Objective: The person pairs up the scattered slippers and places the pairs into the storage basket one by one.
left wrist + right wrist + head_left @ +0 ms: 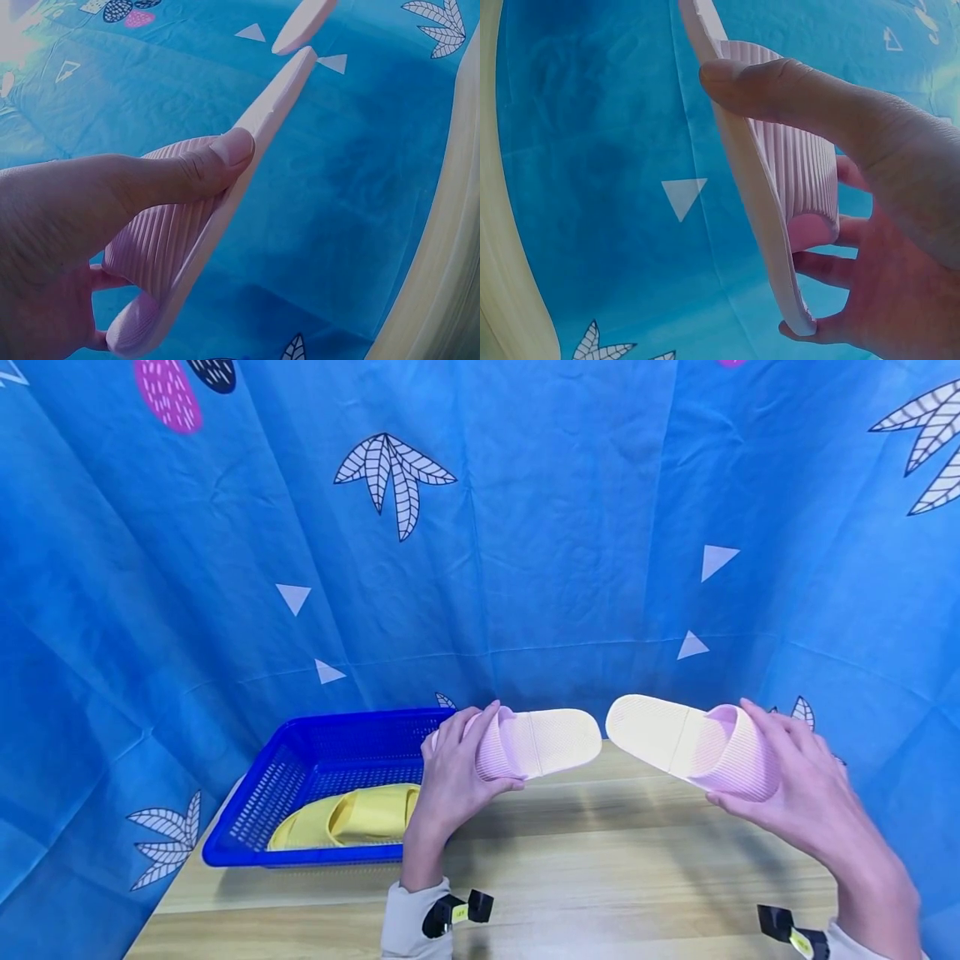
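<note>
Two pale pink slippers with ribbed straps are held up above the table, their heel ends pointing at each other with a small gap between. My left hand (453,768) grips the left slipper (562,742) around its strap, thumb on the near edge, as the left wrist view also shows. The right slipper (652,735) is gripped by my right hand (806,785) in the same way at its strap end. In the right wrist view, the thumb presses on the edge of that slipper (757,187) and the fingers reach around the far side.
A blue plastic basket (247,814) stands on the left of the wooden table (600,885). Yellow slippers (367,814) lie in it, partly hidden by my left hand. A blue patterned curtain (555,527) hangs behind the table and along both sides.
</note>
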Demonstrator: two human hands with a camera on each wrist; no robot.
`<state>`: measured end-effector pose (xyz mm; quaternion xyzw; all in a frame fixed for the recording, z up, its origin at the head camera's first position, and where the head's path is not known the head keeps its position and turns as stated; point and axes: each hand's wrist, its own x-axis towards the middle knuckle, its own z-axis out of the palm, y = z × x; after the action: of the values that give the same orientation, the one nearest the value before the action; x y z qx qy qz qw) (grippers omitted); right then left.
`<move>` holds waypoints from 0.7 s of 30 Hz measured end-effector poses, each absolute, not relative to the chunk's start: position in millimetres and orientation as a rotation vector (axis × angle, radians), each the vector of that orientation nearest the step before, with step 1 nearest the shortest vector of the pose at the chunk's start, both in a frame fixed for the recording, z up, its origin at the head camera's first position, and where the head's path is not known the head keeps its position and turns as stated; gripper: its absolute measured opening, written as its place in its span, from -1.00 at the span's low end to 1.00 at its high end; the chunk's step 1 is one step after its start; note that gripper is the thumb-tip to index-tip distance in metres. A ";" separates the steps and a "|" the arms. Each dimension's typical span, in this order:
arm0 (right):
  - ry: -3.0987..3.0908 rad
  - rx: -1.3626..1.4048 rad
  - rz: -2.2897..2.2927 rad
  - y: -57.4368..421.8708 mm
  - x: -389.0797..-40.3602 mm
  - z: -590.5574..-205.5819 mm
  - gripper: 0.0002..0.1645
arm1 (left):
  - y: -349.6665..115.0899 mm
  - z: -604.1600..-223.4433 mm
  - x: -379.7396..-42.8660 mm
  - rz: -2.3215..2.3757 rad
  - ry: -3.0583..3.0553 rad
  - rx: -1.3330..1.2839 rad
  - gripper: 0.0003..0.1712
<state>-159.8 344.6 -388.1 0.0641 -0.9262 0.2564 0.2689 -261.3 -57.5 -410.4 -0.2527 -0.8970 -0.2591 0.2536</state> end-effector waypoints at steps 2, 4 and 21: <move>-2.496 0.175 0.680 344.4 -160.0 -389.1 0.49 | -57.3 -409.9 -261.0 -0.696 -2.437 -0.690 0.26; -2.492 0.182 0.673 344.0 -160.7 -390.4 0.49 | -56.9 -409.7 -260.9 -0.695 -2.430 -0.696 0.26; -2.548 0.270 0.643 333.2 -165.0 -389.9 0.51 | -53.2 -408.4 -258.8 -0.689 -2.452 -0.720 0.26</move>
<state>-165.0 333.2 -389.9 0.0991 -0.9345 0.2359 0.2475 -258.8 -53.2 -408.4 -0.2637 -0.8982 -0.2523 0.2450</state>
